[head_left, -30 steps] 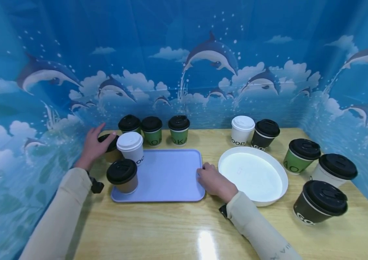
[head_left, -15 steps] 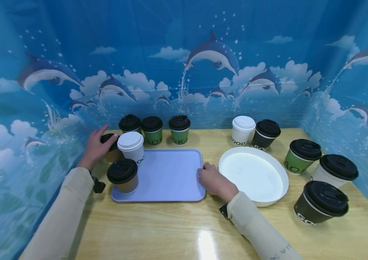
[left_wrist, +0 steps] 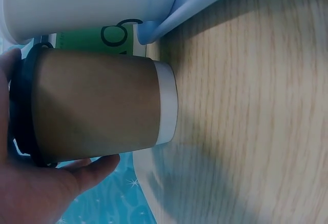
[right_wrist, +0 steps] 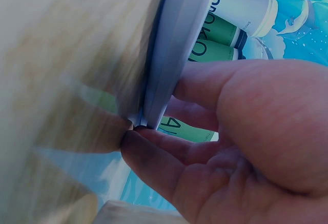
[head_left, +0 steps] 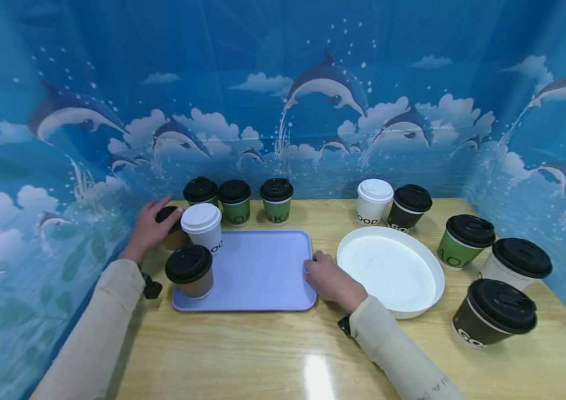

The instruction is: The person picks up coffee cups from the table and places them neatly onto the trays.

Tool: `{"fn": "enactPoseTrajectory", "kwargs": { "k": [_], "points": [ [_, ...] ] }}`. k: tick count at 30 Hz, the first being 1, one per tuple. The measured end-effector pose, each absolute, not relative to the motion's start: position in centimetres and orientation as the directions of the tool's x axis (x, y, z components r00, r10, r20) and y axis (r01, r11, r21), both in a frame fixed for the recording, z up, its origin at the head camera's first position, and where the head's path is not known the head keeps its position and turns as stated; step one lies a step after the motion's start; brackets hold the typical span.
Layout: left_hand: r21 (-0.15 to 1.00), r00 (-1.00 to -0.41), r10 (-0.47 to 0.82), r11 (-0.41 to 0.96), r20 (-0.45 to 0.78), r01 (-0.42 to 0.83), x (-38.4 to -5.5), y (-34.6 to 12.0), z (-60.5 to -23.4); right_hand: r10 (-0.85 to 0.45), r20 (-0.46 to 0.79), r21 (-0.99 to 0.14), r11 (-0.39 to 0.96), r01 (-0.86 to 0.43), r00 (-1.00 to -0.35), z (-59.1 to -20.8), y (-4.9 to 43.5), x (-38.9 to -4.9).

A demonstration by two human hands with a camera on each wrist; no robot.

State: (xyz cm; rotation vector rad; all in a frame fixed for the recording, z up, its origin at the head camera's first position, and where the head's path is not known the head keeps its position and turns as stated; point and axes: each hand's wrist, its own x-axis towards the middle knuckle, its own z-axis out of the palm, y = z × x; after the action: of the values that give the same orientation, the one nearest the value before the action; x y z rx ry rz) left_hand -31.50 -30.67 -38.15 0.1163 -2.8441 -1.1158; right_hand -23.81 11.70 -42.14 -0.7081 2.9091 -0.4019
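My left hand [head_left: 149, 230] grips a brown paper coffee cup [left_wrist: 97, 103] around its black lid [left_wrist: 23, 101], thumb on one side and fingers on the other. This cup stands upright just left of a lavender tray [head_left: 263, 272]. On the tray's left end are a white-lidded white cup [head_left: 203, 225] and, nearer me, another brown cup [head_left: 195, 283] with a black lid. My right hand [head_left: 330, 278] pinches the tray's right edge; in the right wrist view its fingertips [right_wrist: 136, 144] reach under the rim.
Three green cups [head_left: 276, 208] with black lids line the back behind the tray. A round white pan [head_left: 388, 266] lies right of my right hand. Around it stand a white cup [head_left: 370, 205], a black cup [head_left: 405, 208], a green cup [head_left: 458, 247] and others. A dolphin-print curtain [head_left: 283, 111] encloses the table.
My left hand has shifted slightly right, its fingers closing in around the brown cup's lid. The right hand and the tray stay where they were.
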Motion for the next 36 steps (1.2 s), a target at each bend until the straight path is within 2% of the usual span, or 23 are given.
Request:
{"fn": "enactPoseTrajectory", "kwargs": {
  "k": [9,22,26,36],
  "points": [
    [0.667,-0.994,-0.097,0.744,0.054,-0.036,-31.4,-30.9,-38.4,-0.474,-0.045,-0.286,0.849,-0.444,-0.879,-42.0,11.7,-23.8],
    [0.665,-0.986,-0.085,0.747,0.142,0.031,-30.9,-30.9,-38.4,-0.472,-0.053,-0.298,0.849,-0.437,-0.88,-41.9,11.7,-23.7],
    [0.682,-0.988,-0.071,0.73,0.138,0.043,-30.6,-30.9,-38.5,-0.474,-0.059,-0.297,0.849,-0.438,-0.879,-42.0,11.7,-23.7],
    [0.714,-0.991,-0.112,0.699,0.075,-0.025,-30.3,-31.2,-38.9,-0.476,-0.068,-0.294,0.85,-0.438,-0.877,-42.1,11.8,-23.8]
  ]
}}
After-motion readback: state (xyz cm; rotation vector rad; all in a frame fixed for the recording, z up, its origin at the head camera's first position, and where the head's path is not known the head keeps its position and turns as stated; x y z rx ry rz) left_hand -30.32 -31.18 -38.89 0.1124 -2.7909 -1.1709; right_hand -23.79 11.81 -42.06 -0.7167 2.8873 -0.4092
